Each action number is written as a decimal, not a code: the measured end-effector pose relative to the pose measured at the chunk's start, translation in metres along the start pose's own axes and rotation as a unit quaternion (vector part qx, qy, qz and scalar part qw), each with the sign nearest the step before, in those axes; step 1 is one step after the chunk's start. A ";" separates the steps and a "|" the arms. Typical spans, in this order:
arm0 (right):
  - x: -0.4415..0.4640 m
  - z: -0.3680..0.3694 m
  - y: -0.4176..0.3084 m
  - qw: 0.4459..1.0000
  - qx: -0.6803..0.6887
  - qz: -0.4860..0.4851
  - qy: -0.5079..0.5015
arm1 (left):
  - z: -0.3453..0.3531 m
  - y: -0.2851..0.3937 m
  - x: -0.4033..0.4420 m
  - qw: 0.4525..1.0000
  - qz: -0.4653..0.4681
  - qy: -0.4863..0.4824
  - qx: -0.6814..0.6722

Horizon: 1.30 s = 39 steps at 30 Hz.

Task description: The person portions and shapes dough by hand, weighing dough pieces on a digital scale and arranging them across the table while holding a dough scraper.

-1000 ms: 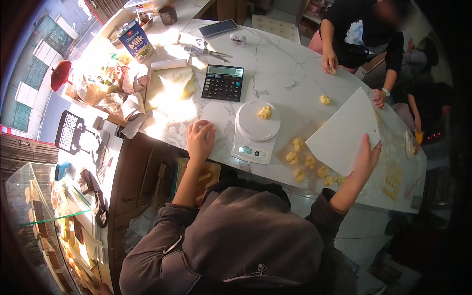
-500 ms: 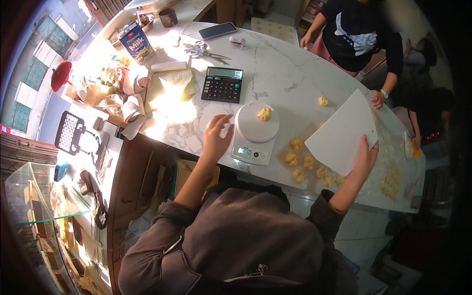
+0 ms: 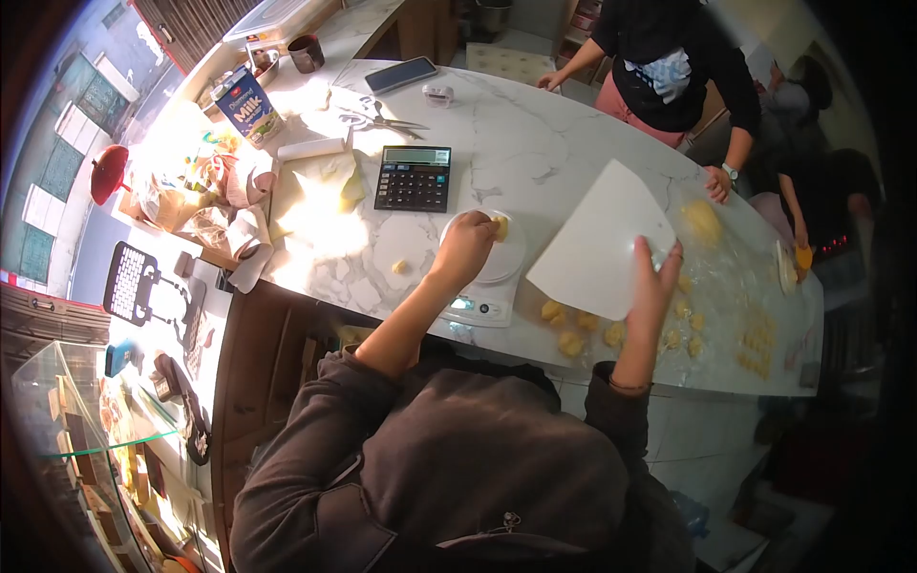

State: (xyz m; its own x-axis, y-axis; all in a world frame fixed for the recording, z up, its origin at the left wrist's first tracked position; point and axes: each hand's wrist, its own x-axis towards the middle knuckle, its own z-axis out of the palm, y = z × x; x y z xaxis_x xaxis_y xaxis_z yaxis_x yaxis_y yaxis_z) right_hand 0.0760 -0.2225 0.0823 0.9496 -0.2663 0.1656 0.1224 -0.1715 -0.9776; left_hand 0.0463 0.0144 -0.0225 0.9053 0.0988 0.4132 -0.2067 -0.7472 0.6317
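Note:
My left hand (image 3: 465,250) is over the white kitchen scale (image 3: 485,310), its fingers closed on a yellow lump of dough (image 3: 501,227) on the round weighing plate. My right hand (image 3: 655,280) grips a broad white dough scraper (image 3: 597,244) by its near right edge, tilted over the table. Several dough pieces (image 3: 571,344) lie below and right of the scraper, some partly hidden by it. Left of the scale sits a small dough bit (image 3: 398,267). A larger dough mass (image 3: 702,222) rests beyond the scraper.
A calculator (image 3: 413,179), scissors (image 3: 377,116), a phone (image 3: 401,74) and a milk carton (image 3: 246,107) occupy the marble table's far left. Rows of small dough pieces (image 3: 757,346) lie on plastic at the right. A co-worker's hand (image 3: 717,183) touches the far edge.
My left hand has moved from beside the scale onto the dough on its plate. A small dough bit now lies left of the scale. The scraper has shifted left, exposing the larger dough mass.

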 end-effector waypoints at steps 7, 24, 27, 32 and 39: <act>-0.001 0.073 0.035 0.981 -0.076 -0.150 -0.101 | 0.002 -0.010 0.000 0.986 -0.078 0.018 -0.146; -0.011 0.108 0.060 0.986 -0.081 -0.147 -0.004 | -0.012 -0.008 -0.015 0.971 -0.163 0.055 -0.168; -0.003 0.103 0.063 0.992 -0.066 -0.108 -0.017 | -0.026 0.000 -0.029 0.983 -0.124 0.063 -0.119; 0.002 0.080 0.051 0.997 -0.008 -0.038 -0.062 | -0.058 0.001 -0.065 0.949 -0.227 0.156 -0.153; 0.002 0.044 0.006 0.995 0.077 -0.032 -0.053 | -0.053 -0.040 -0.100 0.970 -0.131 0.169 0.116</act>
State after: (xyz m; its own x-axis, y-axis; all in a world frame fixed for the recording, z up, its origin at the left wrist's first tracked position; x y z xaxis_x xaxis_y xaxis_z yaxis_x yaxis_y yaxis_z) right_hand 0.0912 -0.1826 0.0710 0.9624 -0.1574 0.2213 0.2183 -0.0361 -0.9752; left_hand -0.0553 0.0695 -0.0540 0.7335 0.4863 0.4749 0.1384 -0.7909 0.5960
